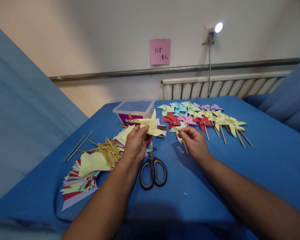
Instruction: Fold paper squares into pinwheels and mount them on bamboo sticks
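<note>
My left hand (137,141) grips a folded yellow paper pinwheel head (151,124) with no stick visible on it, thumb across its front. To the right, my right hand (193,141) is closed in a pinch, and whatever sits between its fingertips is too small to make out. Just behind those fingertips lies a pale green pinwheel (174,130) on a stick; I cannot tell whether they touch it. Below my left hand, dark-handled scissors (153,170) lie on the blue cloth. A small open box (162,132) stands behind the yellow pinwheel head, partly hidden.
Several finished pinwheels (203,121) in mixed colours lie at the back right. Left are a pile of short sticks (110,151), fanned coloured paper (78,181) and two longer sticks (78,146). A clear plastic tub (135,108) stands behind, before the wall with a radiator (225,86).
</note>
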Available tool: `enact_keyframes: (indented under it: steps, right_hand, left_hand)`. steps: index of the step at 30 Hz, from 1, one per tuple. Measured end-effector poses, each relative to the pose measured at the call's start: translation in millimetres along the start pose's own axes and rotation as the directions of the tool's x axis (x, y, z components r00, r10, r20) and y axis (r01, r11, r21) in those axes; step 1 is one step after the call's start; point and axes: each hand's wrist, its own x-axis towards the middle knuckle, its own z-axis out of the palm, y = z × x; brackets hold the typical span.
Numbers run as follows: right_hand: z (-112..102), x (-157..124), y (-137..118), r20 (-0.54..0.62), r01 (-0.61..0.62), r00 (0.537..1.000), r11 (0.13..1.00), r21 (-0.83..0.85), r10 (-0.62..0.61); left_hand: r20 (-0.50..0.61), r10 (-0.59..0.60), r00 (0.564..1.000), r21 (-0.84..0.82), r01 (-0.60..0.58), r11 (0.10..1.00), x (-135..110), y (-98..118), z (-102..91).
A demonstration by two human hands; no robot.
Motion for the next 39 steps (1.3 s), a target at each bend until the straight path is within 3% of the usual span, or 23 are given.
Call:
enact_keyframes:
  steps: [6, 11, 14, 19, 24, 29, 34, 36, 39]
  right_hand:
    - [2, -5, 7, 0.116, 0.000, 0.993, 0.998, -0.069, 0.008]
    - [5, -9, 7, 0.180, 0.021, 0.984, 0.989, -0.149, 0.006]
    - [7, -13, 6, 0.221, 0.037, 0.975, 0.981, -0.189, 0.006]
    - [7, -17, 5, 0.294, 0.129, 0.955, 0.947, -0.294, -0.039]
    - [9, -26, -5, 0.435, 0.333, 0.887, 0.869, -0.365, -0.157]
    - [20, -40, -11, 0.534, 0.453, 0.821, 0.799, -0.396, -0.201]
    - [42, -19, -17, 0.527, 0.528, 0.823, 0.630, -0.570, -0.213]
    - [57, 0, -24, 0.564, 0.545, 0.815, 0.513, -0.663, -0.137]
    - [88, 29, -33, 0.628, 0.592, 0.773, 0.248, -0.767, 0.095]
  left_hand:
    - [-0.049, 0.019, 0.999, -0.125, -0.025, 0.992, 10, 7, -9.1]
    - [-0.066, 0.044, 0.997, -0.261, -0.060, 0.964, 11, 25, -14.8]
    - [-0.010, 0.033, 0.999, -0.368, -0.034, 0.929, 8, 38, -20.3]
    - [0.187, 0.058, 0.981, -0.533, 0.052, 0.844, 4, 48, -30.0]
    - [0.225, 0.113, 0.968, -0.566, 0.035, 0.824, 2, 50, -31.4]
    - [0.252, 0.131, 0.959, -0.592, 0.046, 0.805, 2, 51, -33.9]
    - [0.214, 0.106, 0.971, -0.565, 0.034, 0.824, 6, 48, -37.3]
    - [0.217, 0.091, 0.972, -0.565, 0.049, 0.824, 7, 46, -37.8]
    - [0.247, 0.080, 0.966, -0.583, 0.082, 0.808, 7, 47, -37.9]
